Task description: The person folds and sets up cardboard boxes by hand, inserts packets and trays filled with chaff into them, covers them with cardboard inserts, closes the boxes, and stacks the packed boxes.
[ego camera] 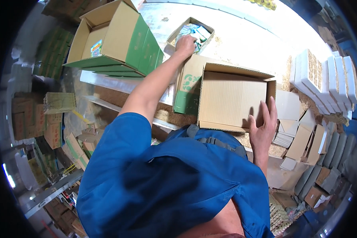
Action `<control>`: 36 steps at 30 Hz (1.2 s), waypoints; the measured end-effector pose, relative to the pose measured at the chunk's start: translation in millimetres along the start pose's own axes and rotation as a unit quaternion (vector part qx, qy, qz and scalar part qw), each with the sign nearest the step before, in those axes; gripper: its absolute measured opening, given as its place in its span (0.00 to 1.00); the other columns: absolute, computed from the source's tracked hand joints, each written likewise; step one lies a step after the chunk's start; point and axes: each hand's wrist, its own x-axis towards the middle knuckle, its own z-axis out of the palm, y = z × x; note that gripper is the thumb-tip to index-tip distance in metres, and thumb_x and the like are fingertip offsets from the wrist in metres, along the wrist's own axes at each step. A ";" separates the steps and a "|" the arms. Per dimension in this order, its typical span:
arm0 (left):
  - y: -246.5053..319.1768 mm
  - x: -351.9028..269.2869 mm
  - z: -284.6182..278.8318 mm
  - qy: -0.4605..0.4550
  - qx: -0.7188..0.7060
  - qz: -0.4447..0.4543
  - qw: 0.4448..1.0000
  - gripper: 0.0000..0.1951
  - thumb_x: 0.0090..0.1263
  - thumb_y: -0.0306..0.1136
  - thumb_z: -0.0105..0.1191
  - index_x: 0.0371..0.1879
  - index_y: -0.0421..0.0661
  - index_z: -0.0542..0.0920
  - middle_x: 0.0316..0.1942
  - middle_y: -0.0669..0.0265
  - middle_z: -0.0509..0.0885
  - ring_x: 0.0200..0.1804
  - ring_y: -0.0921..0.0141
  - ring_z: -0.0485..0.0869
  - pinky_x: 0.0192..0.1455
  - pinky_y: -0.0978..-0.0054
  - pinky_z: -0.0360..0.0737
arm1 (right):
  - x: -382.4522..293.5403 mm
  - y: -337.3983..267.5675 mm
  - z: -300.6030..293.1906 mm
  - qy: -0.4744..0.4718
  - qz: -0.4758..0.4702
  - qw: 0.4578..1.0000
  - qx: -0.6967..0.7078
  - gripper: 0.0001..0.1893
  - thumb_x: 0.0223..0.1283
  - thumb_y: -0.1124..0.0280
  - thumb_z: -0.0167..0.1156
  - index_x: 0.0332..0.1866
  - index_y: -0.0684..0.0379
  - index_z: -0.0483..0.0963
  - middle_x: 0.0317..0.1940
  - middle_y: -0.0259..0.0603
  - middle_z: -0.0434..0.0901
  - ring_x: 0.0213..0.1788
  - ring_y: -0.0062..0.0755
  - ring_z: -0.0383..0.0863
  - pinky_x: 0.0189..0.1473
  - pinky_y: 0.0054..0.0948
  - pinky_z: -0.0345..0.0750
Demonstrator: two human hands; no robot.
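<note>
An open-topped cardboard box [230,102] with a bare inside floor stands in front of my body. At its right wall is my right hand [263,126], with fingers apart and fingertips against or just in front of the cardboard; exact contact is unclear. My left arm stretches forward to a small carton [209,28] of colourful printed packets or leaflets [196,29]. Over that carton's near side, my left hand [186,46] has curled fingers; whether they hold a packet is hidden. Flat cardboard with green print [187,86] lies left of the open box.
Several nested green-and-brown boxes [131,44] lie tipped at left, one printed packet [96,48] inside the front one. White foam slabs [318,77] stand at right, near cardboard pieces [300,139]. A yellow egg tray [263,3] shows at the far edge. Stacked cartons [28,116] stand left.
</note>
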 end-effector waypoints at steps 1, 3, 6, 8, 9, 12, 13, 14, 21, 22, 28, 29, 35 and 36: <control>-0.7 3.0 0.1 -0.004 -0.002 0.001 1.000 0.14 0.61 0.34 0.63 0.47 0.50 0.87 0.47 0.55 0.85 0.53 0.57 0.82 0.58 0.62 0.77 | -4.4 2.0 1.4 0.006 -0.008 1.000 -0.005 0.27 0.51 0.81 0.67 0.60 0.60 0.73 0.72 0.47 0.60 0.74 0.50 0.61 0.74 0.45 0.65; -7.5 10.4 0.0 -0.041 -0.047 -0.023 0.998 0.12 0.60 0.33 0.63 0.44 0.51 0.88 0.41 0.56 0.87 0.47 0.58 0.85 0.53 0.62 0.80 | -10.1 6.7 5.8 0.021 -0.009 1.000 -0.004 0.22 0.52 0.81 0.66 0.56 0.61 0.76 0.69 0.47 0.66 0.72 0.49 0.65 0.72 0.43 0.67; -14.3 15.9 3.1 -0.035 -0.051 -0.022 0.998 0.10 0.60 0.32 0.63 0.41 0.55 0.89 0.37 0.57 0.88 0.43 0.58 0.86 0.50 0.61 0.82 | -11.7 13.3 9.6 0.008 -0.012 0.999 0.046 0.18 0.53 0.81 0.66 0.51 0.61 0.78 0.64 0.47 0.72 0.67 0.48 0.71 0.67 0.42 0.70; -18.5 19.8 3.7 -0.045 -0.046 -0.044 0.997 0.10 0.62 0.32 0.61 0.41 0.57 0.89 0.40 0.56 0.87 0.45 0.56 0.85 0.51 0.59 0.82 | -8.4 14.6 12.7 0.007 -0.012 0.998 0.062 0.17 0.53 0.81 0.65 0.51 0.61 0.78 0.64 0.46 0.73 0.66 0.48 0.71 0.67 0.41 0.71; -26.3 20.0 7.6 -0.043 -0.044 -0.049 0.997 0.10 0.62 0.32 0.61 0.41 0.57 0.89 0.40 0.56 0.87 0.45 0.56 0.85 0.51 0.59 0.82 | -7.4 15.1 13.8 0.004 -0.016 0.997 0.078 0.17 0.54 0.81 0.65 0.51 0.61 0.78 0.63 0.46 0.74 0.66 0.47 0.72 0.66 0.41 0.72; -43.7 29.1 16.0 0.058 -0.030 -0.051 0.997 0.13 0.66 0.33 0.59 0.48 0.55 0.87 0.48 0.56 0.85 0.51 0.57 0.83 0.55 0.61 0.79 | -1.8 15.4 16.5 0.006 -0.028 0.996 0.080 0.16 0.56 0.80 0.63 0.51 0.60 0.79 0.60 0.45 0.77 0.63 0.45 0.76 0.63 0.40 0.75; -45.0 32.9 15.1 0.057 -0.031 -0.050 0.997 0.13 0.66 0.33 0.59 0.48 0.55 0.87 0.48 0.56 0.85 0.51 0.57 0.83 0.55 0.61 0.79 | -1.3 16.0 17.3 0.005 -0.030 0.996 0.083 0.16 0.56 0.80 0.63 0.51 0.60 0.79 0.60 0.45 0.77 0.62 0.45 0.77 0.63 0.40 0.75; -46.8 39.0 14.4 0.039 -0.035 -0.056 0.997 0.13 0.66 0.33 0.59 0.49 0.55 0.87 0.48 0.57 0.85 0.52 0.57 0.82 0.56 0.61 0.79 | 0.3 16.1 17.0 0.013 -0.039 0.996 0.077 0.15 0.57 0.80 0.63 0.50 0.60 0.79 0.58 0.45 0.79 0.60 0.45 0.79 0.61 0.39 0.77; -51.9 74.7 23.8 0.076 0.092 -0.019 0.993 0.14 0.60 0.38 0.65 0.44 0.49 0.88 0.45 0.50 0.85 0.50 0.59 0.84 0.56 0.61 0.79 | -4.7 20.1 23.5 0.005 -0.013 0.996 0.087 0.13 0.55 0.82 0.62 0.46 0.60 0.81 0.53 0.45 0.83 0.54 0.44 0.83 0.56 0.35 0.80; -55.1 83.5 27.0 0.011 0.050 -0.095 0.994 0.14 0.59 0.38 0.66 0.42 0.48 0.88 0.43 0.51 0.86 0.48 0.58 0.85 0.55 0.62 0.80 | -6.8 21.2 23.9 0.003 -0.010 0.996 0.086 0.14 0.54 0.82 0.62 0.46 0.60 0.81 0.51 0.44 0.83 0.53 0.43 0.84 0.54 0.35 0.80; -75.4 94.9 45.3 0.002 -0.029 -0.160 0.987 0.11 0.56 0.38 0.68 0.35 0.47 0.89 0.38 0.54 0.88 0.43 0.58 0.87 0.51 0.65 0.82 | 1.1 22.9 25.3 0.014 -0.025 0.995 0.100 0.14 0.52 0.83 0.62 0.45 0.60 0.81 0.46 0.45 0.85 0.47 0.43 0.86 0.49 0.34 0.82; -73.5 91.5 42.2 0.013 -0.060 -0.175 0.983 0.10 0.56 0.37 0.67 0.35 0.48 0.89 0.37 0.55 0.88 0.43 0.59 0.87 0.50 0.65 0.82 | 1.7 24.7 26.4 0.018 -0.033 0.994 0.102 0.14 0.52 0.83 0.62 0.45 0.61 0.81 0.45 0.45 0.85 0.47 0.43 0.86 0.48 0.33 0.82; -69.9 85.6 28.4 0.009 -0.169 -0.214 0.962 0.10 0.54 0.37 0.70 0.31 0.47 0.88 0.33 0.58 0.89 0.38 0.64 0.88 0.46 0.69 0.84 | 9.9 24.5 27.6 0.038 -0.057 0.992 0.109 0.12 0.52 0.83 0.61 0.43 0.61 0.81 0.41 0.45 0.86 0.44 0.43 0.87 0.46 0.33 0.82; -67.8 83.2 26.4 -0.004 -0.232 -0.232 0.945 0.11 0.53 0.37 0.71 0.31 0.46 0.88 0.30 0.60 0.89 0.35 0.66 0.88 0.44 0.71 0.84 | 10.3 24.5 27.8 0.042 -0.057 0.991 0.112 0.12 0.52 0.83 0.61 0.43 0.61 0.81 0.41 0.45 0.86 0.43 0.43 0.87 0.46 0.34 0.83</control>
